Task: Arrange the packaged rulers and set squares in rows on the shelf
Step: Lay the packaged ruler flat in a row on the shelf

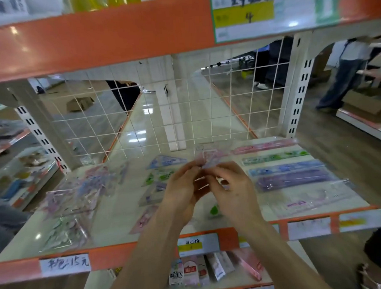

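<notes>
Left grip (182,188) and right grip (232,190) both pinched clear packaged set square (209,160) above shelf (114,220) middle; ruler rows (290,179) lay at shelf's right; loose packets (74,198) heaped at shelf's left.

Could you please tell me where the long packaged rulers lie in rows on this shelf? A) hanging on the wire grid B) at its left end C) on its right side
C: the rulers lie side by side on the right part of the shelf; the left end holds a loose heap of packages.
</notes>
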Demonstrator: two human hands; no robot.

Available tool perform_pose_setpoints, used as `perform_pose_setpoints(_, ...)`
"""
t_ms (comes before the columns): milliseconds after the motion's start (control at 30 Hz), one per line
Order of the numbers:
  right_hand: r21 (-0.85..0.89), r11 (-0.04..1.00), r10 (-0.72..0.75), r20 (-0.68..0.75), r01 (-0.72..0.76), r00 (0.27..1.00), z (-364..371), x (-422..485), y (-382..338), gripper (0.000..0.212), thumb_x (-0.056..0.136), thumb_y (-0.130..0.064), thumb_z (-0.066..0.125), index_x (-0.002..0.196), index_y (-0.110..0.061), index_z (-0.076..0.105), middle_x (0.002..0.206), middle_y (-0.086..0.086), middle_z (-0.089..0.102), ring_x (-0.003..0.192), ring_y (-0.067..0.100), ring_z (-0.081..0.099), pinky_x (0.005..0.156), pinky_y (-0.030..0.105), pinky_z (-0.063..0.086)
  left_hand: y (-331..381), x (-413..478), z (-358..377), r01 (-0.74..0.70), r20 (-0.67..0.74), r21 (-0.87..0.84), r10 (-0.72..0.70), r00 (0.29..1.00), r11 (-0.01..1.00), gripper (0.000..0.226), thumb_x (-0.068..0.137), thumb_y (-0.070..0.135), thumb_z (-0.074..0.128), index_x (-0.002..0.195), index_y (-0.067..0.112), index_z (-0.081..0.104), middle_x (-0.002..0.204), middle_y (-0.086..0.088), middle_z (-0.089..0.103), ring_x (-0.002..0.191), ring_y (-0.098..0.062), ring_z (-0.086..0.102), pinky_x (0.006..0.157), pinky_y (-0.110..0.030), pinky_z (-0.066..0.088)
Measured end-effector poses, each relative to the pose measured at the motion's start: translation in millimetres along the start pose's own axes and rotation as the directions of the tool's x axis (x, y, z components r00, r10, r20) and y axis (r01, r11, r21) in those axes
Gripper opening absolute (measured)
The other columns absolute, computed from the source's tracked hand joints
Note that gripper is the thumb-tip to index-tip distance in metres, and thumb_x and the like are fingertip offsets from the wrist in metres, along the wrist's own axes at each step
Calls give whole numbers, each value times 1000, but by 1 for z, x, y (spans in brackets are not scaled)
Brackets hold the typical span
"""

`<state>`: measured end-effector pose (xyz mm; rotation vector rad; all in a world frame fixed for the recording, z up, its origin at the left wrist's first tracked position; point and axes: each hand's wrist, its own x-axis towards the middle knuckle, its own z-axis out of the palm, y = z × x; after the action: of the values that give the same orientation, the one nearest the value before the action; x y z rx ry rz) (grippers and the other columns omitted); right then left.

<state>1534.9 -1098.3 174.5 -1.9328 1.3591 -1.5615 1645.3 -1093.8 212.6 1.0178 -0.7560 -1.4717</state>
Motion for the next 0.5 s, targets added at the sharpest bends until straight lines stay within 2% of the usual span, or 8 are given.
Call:
perform_pose_setpoints(67,68,996,59,-15,-58,998,-5,2,-1,14,86,-10,64,91,-17,74,92,-2,62,85,15,63,74,20,51,-1,-2,-3,-4,-16,26,5,1000,1000,25,99,5,39,96,7,64,79,-10,66,69,-21,66,72,-35,55)
perform_pose_setpoints(133,189,969,171,-52,-159,984,-15,7,-2,16,87,-5,64,88,-21,71,90,-5,65,83,11,63,74,14,48,-1,-3,-5,-27,-43,100,31,999,995,24,99,5,42,92,8,65,77,-9,61,61,-19,59,68,-33,53)
perform_pose_setpoints(200,337,902,302,-46,-270,952,-25,15,-3,22,88,-5,63,87,-27,66,87,-9,67,82,5,63,78,18,51,-1,-4,-7,-50,-64,177,62,996,983,25,98,3,42,90,8,65,76,-8,58,58,-17,55,65,-32,51)
perform_pose_setpoints(267,414,841,389,-15,-348,921,-34,22,-2,21,89,-4,61,96,-23,64,87,-5,67,80,7,64,78,27,55,0,-5,-6,-59,-61,242,76,995,968,25,98,3,41,93,7,65,76,-8,58,59,-17,54,65,-30,51)
perform_pose_setpoints(367,432,805,425,55,-405,903,-43,33,-2,23,90,-3,60,107,-17,61,82,-1,67,69,6,65,64,18,55,5,-2,-3,-54,-48,293,71,996,955,21,97,2,44,93,6,64,75,-7,58,57,-15,54,61,-26,53)
perform_pose_setpoints(500,346,825,430,128,-446,894,-53,48,-1,17,87,-2,63,88,-18,68,77,-1,68,69,10,66,63,15,54,19,10,0,-70,-73,356,103,992,932,19,94,-3,48,91,5,65,72,-8,62,60,-17,57,61,-24,55)
